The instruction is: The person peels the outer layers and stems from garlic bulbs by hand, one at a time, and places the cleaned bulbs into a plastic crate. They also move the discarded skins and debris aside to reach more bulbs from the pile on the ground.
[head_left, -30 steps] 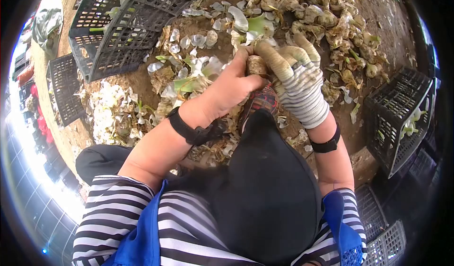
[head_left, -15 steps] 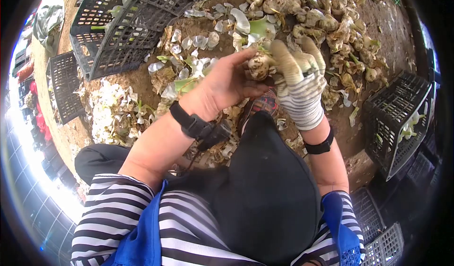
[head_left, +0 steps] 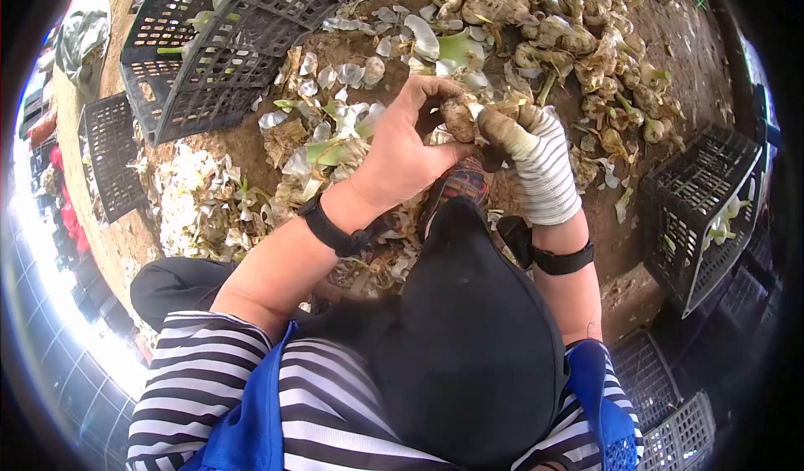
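A dirt-streaked bulb, onion-like with a pale brown skin, is held between both hands above my shoe. My left hand, bare, curls its fingers and thumb around the bulb's left side. On its other side, my right hand, in a soiled white striped glove, closes its fingers on the bulb's dry, papery end. Those gloved fingertips partly hide what they pinch. Beyond the hands lie white fleshy scales and a pale green piece on the soil.
A pile of dirty bulbs spreads at the upper right. Black slatted crates stand at the upper left and right, both with pale green shoots inside. Peelings cover the ground at left. My bent knee rises below the hands.
My gloved right hand has turned and lowered, its raised fingers now bent down at the bulb. My left hand has rotated around the bulb, its back now more toward the camera.
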Demonstrator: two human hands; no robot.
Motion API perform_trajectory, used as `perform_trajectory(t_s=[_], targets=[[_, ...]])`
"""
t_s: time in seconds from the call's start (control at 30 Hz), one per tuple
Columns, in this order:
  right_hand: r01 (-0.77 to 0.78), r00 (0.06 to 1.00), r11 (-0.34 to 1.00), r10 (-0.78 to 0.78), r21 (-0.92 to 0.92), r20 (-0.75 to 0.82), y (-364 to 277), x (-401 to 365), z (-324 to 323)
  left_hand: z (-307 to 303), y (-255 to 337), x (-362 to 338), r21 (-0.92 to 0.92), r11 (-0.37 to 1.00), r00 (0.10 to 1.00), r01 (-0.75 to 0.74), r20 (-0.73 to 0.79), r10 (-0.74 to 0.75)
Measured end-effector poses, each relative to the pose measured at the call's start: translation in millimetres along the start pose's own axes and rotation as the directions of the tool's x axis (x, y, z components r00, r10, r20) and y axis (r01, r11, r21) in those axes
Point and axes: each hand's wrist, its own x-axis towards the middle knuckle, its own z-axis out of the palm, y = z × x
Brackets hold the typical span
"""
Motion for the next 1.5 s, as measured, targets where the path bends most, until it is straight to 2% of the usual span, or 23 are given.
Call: perform_trajectory(t_s=[0.07,0.13,0.17,0.23,0.27,0.3,0.33,0.37,0.4,0.5,0.57,0.6,0.73,0.83,0.87,0.93,1.1,1.17,1.33,1.37,1.4,1.43,1.5], targets=[[0.017,0.999,0.992,-0.021,0.123,0.034,7.9,3.6,-5.8,-2.8,5.0,1.9,0.046,0.999,1.000,0.003,0.011,-0.004],[0.060,0.996,0.947,-0.076,0.317,0.036,18.4,4.2,-6.4,-5.4,10.3,2.3,-0.502,0.751,0.897,0.429,0.139,-0.420],[0.060,0.996,0.947,-0.076,0.317,0.037,18.7,5.2,-6.9,-9.1,8.2,2.4,-0.502,0.751,0.897,0.428,0.138,-0.419],[0.147,0.986,0.954,-0.161,0.263,0.031,18.2,9.6,-10.8,-16.5,2.2,3.0,-0.768,0.312,0.789,0.559,0.377,-0.485],[0.140,0.990,0.970,-0.143,0.196,0.000,16.5,13.7,-18.2,-11.6,1.4,1.0,-0.704,0.433,0.778,0.563,0.275,-0.565],[0.189,0.965,0.981,-0.195,-0.051,-0.177,18.9,20.3,-20.3,-13.1,-1.1,0.3,-0.704,0.434,0.778,0.563,0.274,-0.565],[0.341,0.866,0.846,-0.452,-0.409,-0.215,28.6,30.0,-32.3,-15.2,-5.8,-0.7,-0.735,0.417,0.792,0.534,0.263,-0.551],[0.395,0.719,0.577,-0.679,-0.715,-0.150,35.7,39.4,-43.1,-16.1,-8.7,-0.6,-0.765,0.398,0.805,0.506,0.252,-0.538],[0.479,0.595,0.472,-0.795,-0.740,-0.121,33.3,44.5,-43.9,-13.8,-6.9,0.9,-0.765,0.396,0.803,0.507,0.254,-0.539],[0.681,0.528,0.420,-0.849,-0.600,0.004,13.7,25.5,-5.2,-3.1,2.9,5.1,-0.703,0.443,0.719,0.557,0.140,-0.681],[0.666,0.396,-0.032,-0.832,-0.746,0.389,19.3,22.3,11.5,2.5,7.7,3.6,-0.734,0.363,0.738,0.573,0.270,-0.618],[0.726,0.474,0.149,-0.816,-0.671,0.331,26.3,25.7,11.5,6.0,13.2,4.4,-0.748,0.360,0.722,0.557,0.221,-0.656],[0.580,0.459,0.043,-0.842,-0.813,0.283,30.8,43.0,-16.8,-17.8,-4.4,-1.5,-0.752,0.286,0.706,0.594,0.317,-0.633],[0.684,0.529,0.363,-0.844,-0.632,0.089,18.3,25.2,-9.5,-13.6,6.2,4.4,-0.685,0.434,0.703,0.585,0.161,-0.693],[0.684,0.527,0.361,-0.845,-0.634,0.088,11.2,21.2,-7.9,-15.2,4.1,3.0,-0.648,0.470,0.717,0.600,0.174,-0.676],[0.637,0.389,-0.198,-0.753,-0.745,0.532,2.0,14.4,-7.6,-10.1,5.6,1.9,-0.596,0.501,0.704,0.628,0.161,-0.691],[0.680,0.271,-0.312,-0.733,-0.663,0.624,8.4,20.3,-8.3,-9.1,-0.6,-2.1,-0.396,0.617,0.705,0.680,0.123,-0.698],[0.639,0.412,-0.291,-0.652,-0.712,0.637,10.9,16.3,-9.5,-11.7,3.0,0.8,-0.356,0.605,0.682,0.712,0.149,-0.716],[0.658,0.477,-0.164,-0.664,-0.735,0.576,14.2,20.9,-11.9,-10.4,-2.2,-2.2,-0.315,0.606,0.665,0.730,0.127,-0.736],[0.626,0.494,-0.187,-0.656,-0.757,0.571,16.8,21.4,-14.2,-8.2,-5.5,-6.2,0.023,0.920,0.921,0.390,-0.026,-0.390],[0.593,0.510,-0.209,-0.650,-0.777,0.564,18.1,21.6,-15.1,-7.2,-6.3,-8.0,0.390,0.919,0.998,-0.051,-0.012,0.060],[0.593,0.510,-0.209,-0.650,-0.777,0.564,15.6,20.3,-13.9,-7.8,-4.6,-7.6,0.391,0.919,0.998,-0.051,-0.012,0.060],[0.594,0.479,-0.254,-0.650,-0.763,0.589,9.3,14.6,-9.7,-10.4,6.7,-4.9,0.198,0.952,0.968,0.232,0.050,-0.247]])
